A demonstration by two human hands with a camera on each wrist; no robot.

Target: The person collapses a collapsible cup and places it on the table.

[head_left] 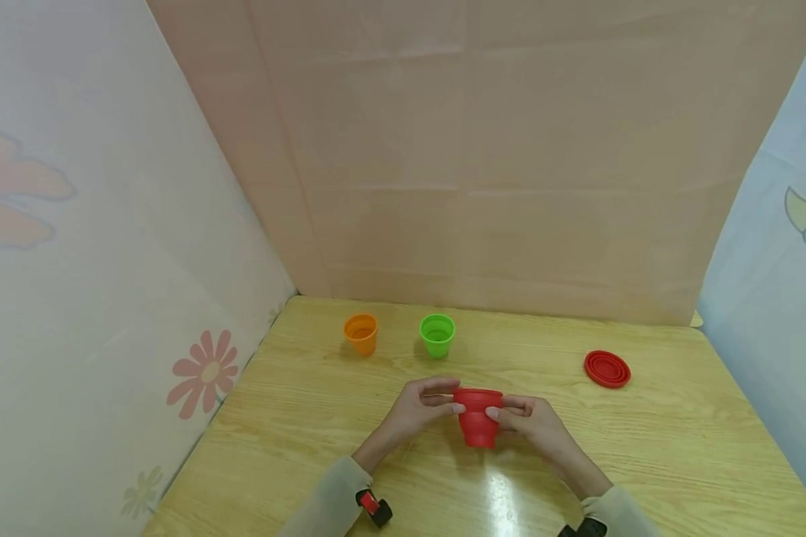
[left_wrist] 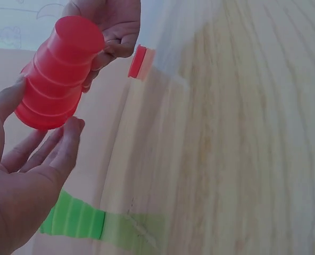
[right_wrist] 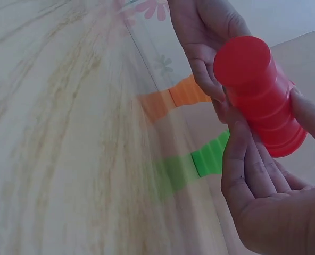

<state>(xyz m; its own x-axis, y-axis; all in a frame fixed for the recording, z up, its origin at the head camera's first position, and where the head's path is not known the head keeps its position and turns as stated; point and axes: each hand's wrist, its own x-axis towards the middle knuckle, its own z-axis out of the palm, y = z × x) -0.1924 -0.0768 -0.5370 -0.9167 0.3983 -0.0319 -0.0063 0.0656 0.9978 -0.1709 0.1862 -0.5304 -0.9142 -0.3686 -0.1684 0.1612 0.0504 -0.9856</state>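
Between both hands is a red collapsible cup (head_left: 478, 419), pulled out to its full stepped height and held above the table with its wide rim up. My left hand (head_left: 422, 406) grips its left side near the rim, thumb in front and fingers behind. On the other side my right hand (head_left: 537, 427) holds it with the thumb across the front wall. Both wrist views show the cup's flat base (left_wrist: 80, 36) and ringed wall (right_wrist: 266, 114) off the wood. The cup's inside is hidden.
Toward the back of the wooden table (head_left: 295, 403) stand an orange cup (head_left: 361, 334) and a green cup (head_left: 437, 335), both extended and upright. A flattened red cup (head_left: 607, 369) lies at the right. A beige backdrop (head_left: 497, 186) rises behind, with patterned side walls (head_left: 107, 261).
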